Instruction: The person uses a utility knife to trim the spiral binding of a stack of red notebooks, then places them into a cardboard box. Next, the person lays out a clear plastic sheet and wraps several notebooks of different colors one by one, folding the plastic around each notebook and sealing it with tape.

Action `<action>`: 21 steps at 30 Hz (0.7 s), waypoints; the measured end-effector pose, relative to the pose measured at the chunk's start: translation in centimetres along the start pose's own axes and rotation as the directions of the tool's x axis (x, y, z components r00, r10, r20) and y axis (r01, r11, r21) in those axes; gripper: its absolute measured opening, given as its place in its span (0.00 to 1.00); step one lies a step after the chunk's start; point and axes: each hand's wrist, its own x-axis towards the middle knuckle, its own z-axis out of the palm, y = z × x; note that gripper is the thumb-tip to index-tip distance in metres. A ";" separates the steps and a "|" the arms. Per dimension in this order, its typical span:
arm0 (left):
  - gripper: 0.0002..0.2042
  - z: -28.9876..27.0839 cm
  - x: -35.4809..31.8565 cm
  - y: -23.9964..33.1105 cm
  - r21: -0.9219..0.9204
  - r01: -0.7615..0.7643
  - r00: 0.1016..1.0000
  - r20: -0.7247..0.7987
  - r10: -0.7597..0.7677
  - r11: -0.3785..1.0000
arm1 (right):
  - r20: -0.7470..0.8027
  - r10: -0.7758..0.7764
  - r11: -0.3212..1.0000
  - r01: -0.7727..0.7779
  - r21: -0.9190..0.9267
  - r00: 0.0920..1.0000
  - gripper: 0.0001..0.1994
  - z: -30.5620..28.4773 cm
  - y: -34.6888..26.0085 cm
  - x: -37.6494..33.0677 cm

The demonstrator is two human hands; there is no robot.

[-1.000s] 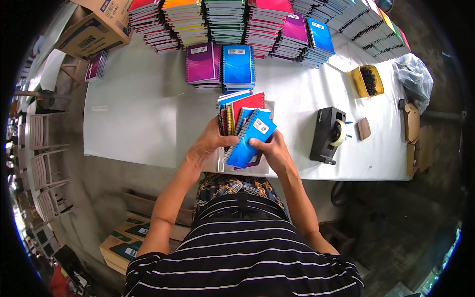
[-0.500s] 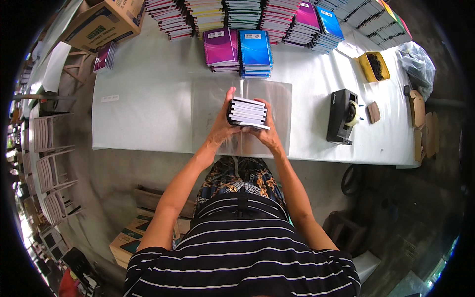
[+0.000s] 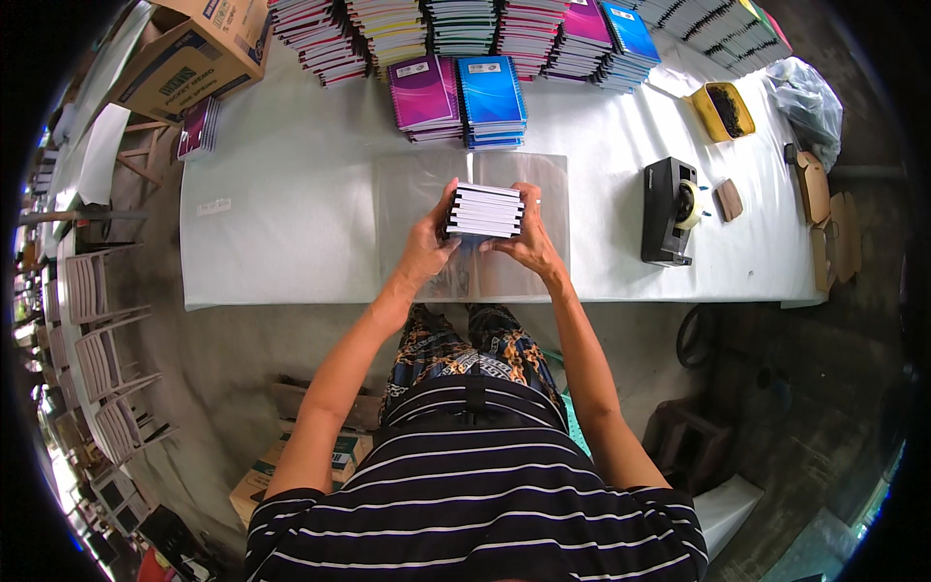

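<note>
A small stack of notebooks is held between my two hands, its white page edges facing up with dark bits along both ends. My left hand grips the left end, with the thumb below. At the right end my right hand is wrapped round the stack, fingers at its far corner. Beneath them lies a clear plastic sheet, spread on the white-covered table. Just beyond it sit a pile of purple spiral notebooks and a pile of blue spiral notebooks.
Tall notebook stacks line the far edge. To the right are a black tape dispenser, a small brown block and a yellow container of dark bits. A cardboard box and small purple notebooks stand at far left.
The stack's edges now line up more evenly; before, the nearest notebook stuck out at the lower right. Both hands still hold it, and my right fingers have shifted. The view has moved slightly.
</note>
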 end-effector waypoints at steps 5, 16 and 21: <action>0.44 1.6 -0.1 0.5 0.056 -0.163 0.982 -0.090 0.168 0.985 | 0.065 -0.007 0.996 0.001 0.094 0.998 0.51 -0.4 0.5 -0.1; 0.45 2.6 -1.3 -0.3 -0.179 -0.053 0.973 -0.229 0.011 0.982 | 0.056 -0.042 0.997 0.039 0.060 0.998 0.45 -1.1 -0.7 0.8; 0.45 0.3 -0.9 -0.1 0.140 -0.105 0.982 -0.139 0.125 0.985 | 0.167 -0.087 0.996 0.080 0.047 0.982 0.45 -1.7 -0.6 1.3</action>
